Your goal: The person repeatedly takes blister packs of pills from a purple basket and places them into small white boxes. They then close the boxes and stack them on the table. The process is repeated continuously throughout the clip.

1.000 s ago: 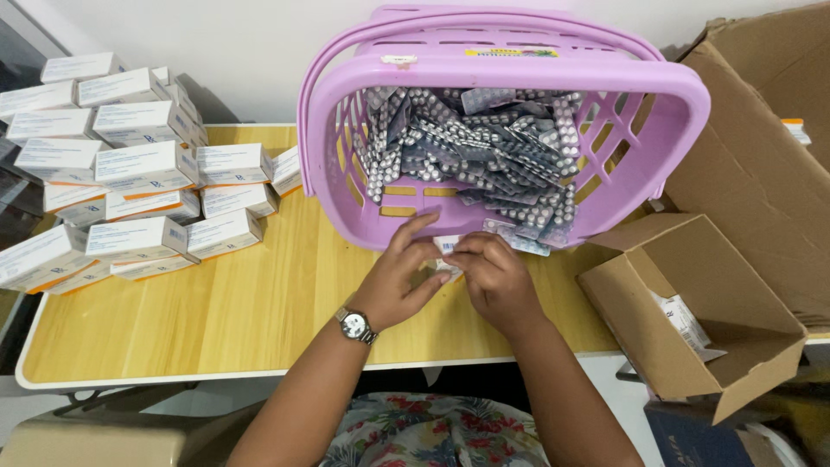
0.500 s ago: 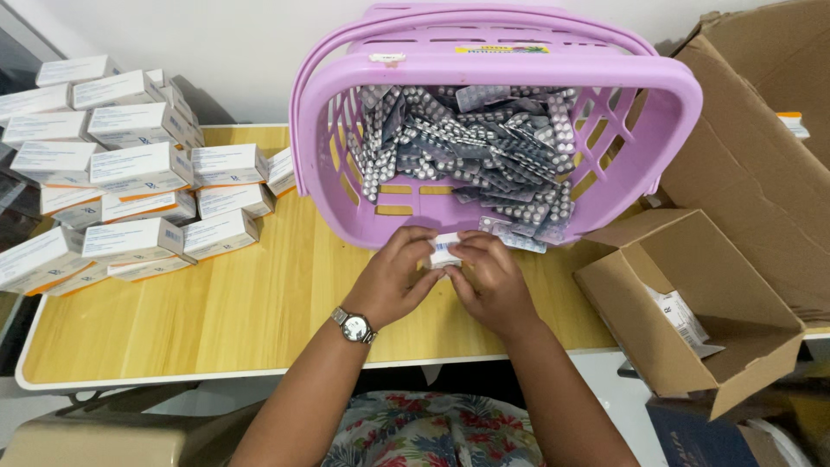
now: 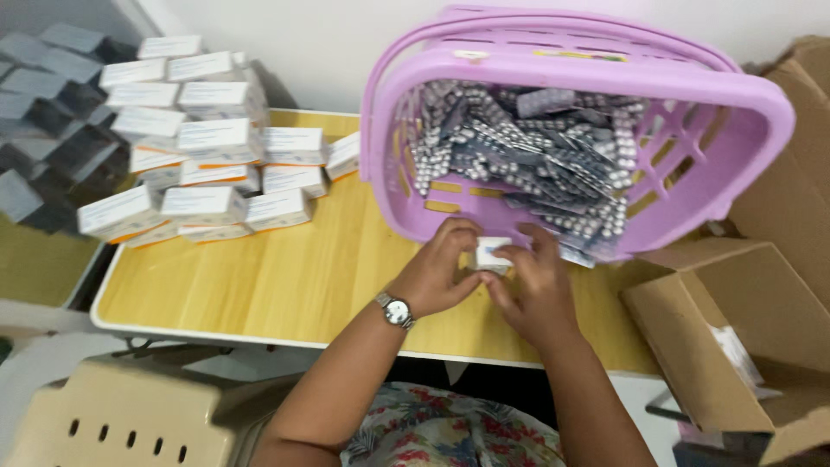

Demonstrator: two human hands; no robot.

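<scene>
Wooden table (image 3: pixel 285 277) edge beside hands (image 3: pixel 484 277)

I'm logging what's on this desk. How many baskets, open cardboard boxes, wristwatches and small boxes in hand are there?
Purple basket of blister strips: 1
Open cardboard box: 1
Wristwatch on the left hand: 1
Small white box held between left hand and right hand: 1
Total: 4
The stacked white cartons are too many and overlapped to count surely.

On the table (image 3: pixel 259 285), stacked boxes (image 3: pixel 199 173) lie left of the tilted basket (image 3: pixel 743 147) holding blister packs (image 3: pixel 527 156), with a cardboard box (image 3: pixel 735 346) off its right edge.
</scene>
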